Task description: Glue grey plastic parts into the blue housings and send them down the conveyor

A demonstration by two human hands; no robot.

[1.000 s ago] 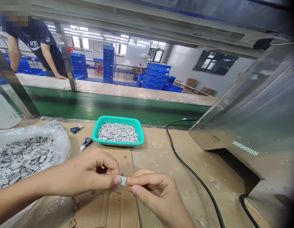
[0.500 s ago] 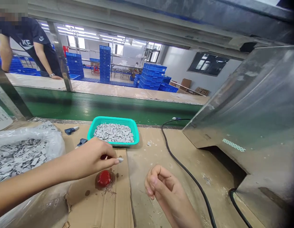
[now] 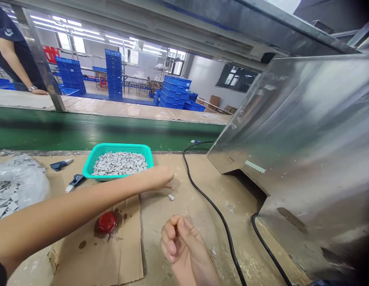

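My left hand reaches across to the right of the green basket, palm down. Its fingertips are mostly hidden and blurred, so I cannot tell whether they grip anything. Just below them is a small grey plastic piece, apart from the visible finger. Lower down, my right hand is curled palm up, thumb against the bent fingers; whatever is in it, if anything, is hidden. Many similar grey pieces fill the basket. Under my left forearm, a round red object sits in a wet patch on a cardboard sheet.
A plastic bag of grey pieces lies at the left, near two dark-handled tools. A black cable runs beside a metal housing. Behind lies a green belt; a person stands beyond it.
My left hand has moved right, past the cardboard edge; the grey piece that was in its fingertips no longer shows there. My right hand stays curled. The view has swung right.
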